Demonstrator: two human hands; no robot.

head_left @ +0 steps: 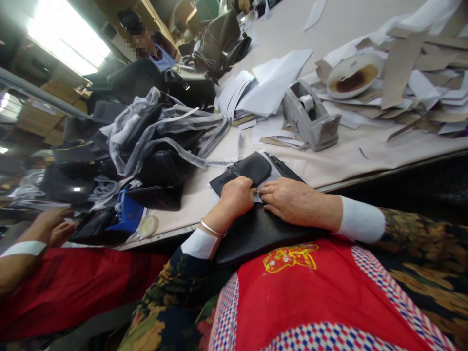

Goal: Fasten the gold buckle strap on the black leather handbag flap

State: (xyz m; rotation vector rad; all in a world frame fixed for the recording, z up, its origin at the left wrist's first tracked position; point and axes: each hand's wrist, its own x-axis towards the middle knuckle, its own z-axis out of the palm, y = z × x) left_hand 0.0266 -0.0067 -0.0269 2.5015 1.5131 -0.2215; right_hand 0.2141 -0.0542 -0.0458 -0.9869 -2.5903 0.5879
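Left hand [237,197], ours: curled closed on the black leather bag [252,231]. Right hand [288,202], ours: fingers half bent over the bag, tips beside the left's; whether they grip, we cannot tell. Bag: lying across the edge of the counter [199,195] and against our red apron [285,302], presumably braced so both hands can work its middle. Beyond: grey tape dispenser [329,131], white papers [274,90]. Farther right: cardboard strips [405,68], stained dish [340,75]. Left: black bags [157,168] under plastic-wrapped straps [183,157], crowding that side; co-worker's hands [53,226].
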